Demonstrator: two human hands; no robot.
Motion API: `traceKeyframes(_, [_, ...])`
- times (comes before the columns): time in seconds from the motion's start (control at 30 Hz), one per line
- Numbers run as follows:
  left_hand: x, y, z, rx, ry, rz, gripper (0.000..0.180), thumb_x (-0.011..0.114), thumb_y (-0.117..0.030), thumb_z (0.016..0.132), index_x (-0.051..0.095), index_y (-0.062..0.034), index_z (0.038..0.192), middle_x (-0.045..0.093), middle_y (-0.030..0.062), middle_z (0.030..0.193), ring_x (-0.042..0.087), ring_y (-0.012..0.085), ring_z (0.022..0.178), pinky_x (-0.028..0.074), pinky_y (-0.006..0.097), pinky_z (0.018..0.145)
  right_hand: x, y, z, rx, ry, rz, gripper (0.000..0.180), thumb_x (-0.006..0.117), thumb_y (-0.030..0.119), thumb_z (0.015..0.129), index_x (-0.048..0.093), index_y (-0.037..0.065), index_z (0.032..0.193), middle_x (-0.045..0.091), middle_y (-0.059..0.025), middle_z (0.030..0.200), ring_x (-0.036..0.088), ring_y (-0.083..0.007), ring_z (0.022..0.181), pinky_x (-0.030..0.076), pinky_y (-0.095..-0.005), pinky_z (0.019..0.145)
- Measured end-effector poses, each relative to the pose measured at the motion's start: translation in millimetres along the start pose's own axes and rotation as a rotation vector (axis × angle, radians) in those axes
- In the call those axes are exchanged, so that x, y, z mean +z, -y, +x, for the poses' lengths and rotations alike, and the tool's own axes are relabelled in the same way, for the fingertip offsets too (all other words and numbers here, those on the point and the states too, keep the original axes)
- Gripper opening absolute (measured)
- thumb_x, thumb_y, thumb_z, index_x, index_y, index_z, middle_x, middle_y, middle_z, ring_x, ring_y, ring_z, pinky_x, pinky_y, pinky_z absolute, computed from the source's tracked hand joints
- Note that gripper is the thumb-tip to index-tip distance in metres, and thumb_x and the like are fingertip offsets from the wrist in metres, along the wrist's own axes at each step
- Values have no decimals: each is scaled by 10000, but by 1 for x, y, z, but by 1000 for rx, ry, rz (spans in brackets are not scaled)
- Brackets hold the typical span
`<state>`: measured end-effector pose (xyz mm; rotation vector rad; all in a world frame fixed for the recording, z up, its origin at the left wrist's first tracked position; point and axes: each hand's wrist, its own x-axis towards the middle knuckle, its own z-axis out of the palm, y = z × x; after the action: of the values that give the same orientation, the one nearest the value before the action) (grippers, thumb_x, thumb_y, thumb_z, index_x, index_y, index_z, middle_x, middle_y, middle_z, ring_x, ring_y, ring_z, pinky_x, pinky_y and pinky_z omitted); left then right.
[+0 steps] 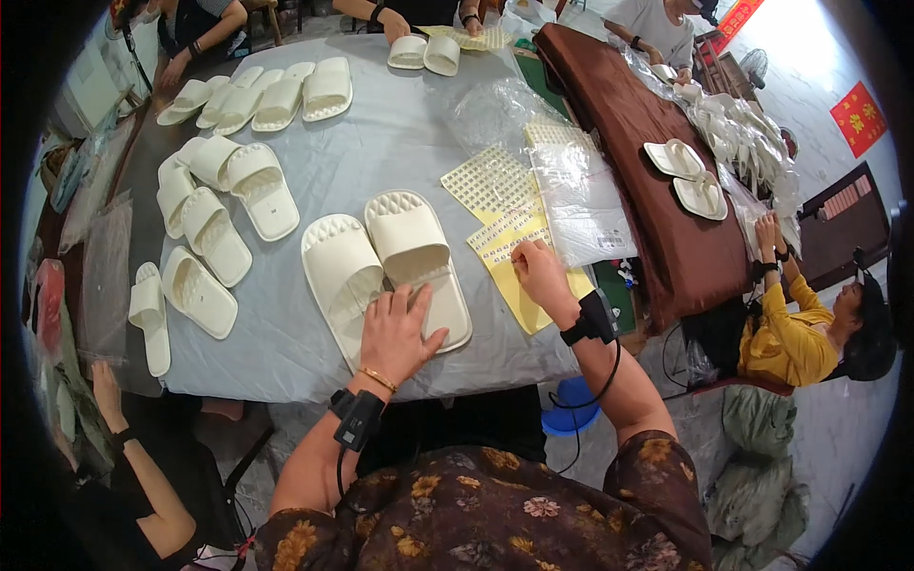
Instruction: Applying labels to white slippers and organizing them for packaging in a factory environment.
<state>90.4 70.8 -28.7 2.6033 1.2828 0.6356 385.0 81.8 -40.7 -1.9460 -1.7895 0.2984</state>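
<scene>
Two cream slippers lie side by side in front of me, a left slipper (338,262) and a right slipper (407,224). My left hand (395,328) rests over their near ends, fingers spread, touching the right one's insole. Over a yellow sheet of small stickers (505,238), my right hand (541,276) has its thumb and fingers drawn together in a pinch. Whatever sits between those fingertips is too small to make out. Another yellow sticker sheet (490,181) lies just beyond, partly beside a clear plastic packet (581,205) with a white label.
More cream slippers (267,190) stand in groups along the table's left and far sides. Right of the grey-covered table (276,357) is a brown-covered surface (657,190) with a slipper pair (700,195). Several people work around; one wears a yellow top (795,333). A blue stool (571,409) stands below.
</scene>
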Motion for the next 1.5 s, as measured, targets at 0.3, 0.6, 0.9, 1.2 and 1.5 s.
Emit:
traceKeyframes(0.3, [0,-2,-1,2,0,-19,651,695,-425,789,540,-95,1328,507,124,1189,495,310,1063,390,441,945,1,-1,-3,-33,-49,3,50,618,46,859,594,33,901,582,-173,893,586,-385,826,487,-442,730])
traceKeyframes(0.6, [-4,9,1,10,-30,-20,634,696,-409,785,548,-85,1309,505,122,1166,500,315,1039,401,450,929,9,6,3,-27,-63,21,45,606,47,862,598,53,906,583,-182,899,581,-389,853,481,-456,743])
traceKeyframes(0.9, [18,2,-3,-60,94,-341,690,650,-411,818,487,-3,1350,539,183,1339,477,312,1268,316,441,1100,22,-59,-2,-123,-90,58,98,525,-32,813,546,4,902,552,-182,866,524,-367,835,425,-459,754])
traceKeyframes(1.2, [22,2,-9,-31,54,-26,730,572,-499,859,445,-18,1393,470,153,1282,451,295,1140,358,423,995,18,-51,6,-129,-24,30,139,578,-80,803,508,10,882,532,-171,883,539,-355,791,446,-429,698])
traceKeyframes(1.5, [12,2,-8,-46,101,-68,717,571,-492,864,453,-26,1394,460,150,1307,449,295,1141,358,420,994,14,-40,6,-102,6,40,137,573,-87,821,518,-6,917,526,-163,867,536,-328,800,440,-397,726])
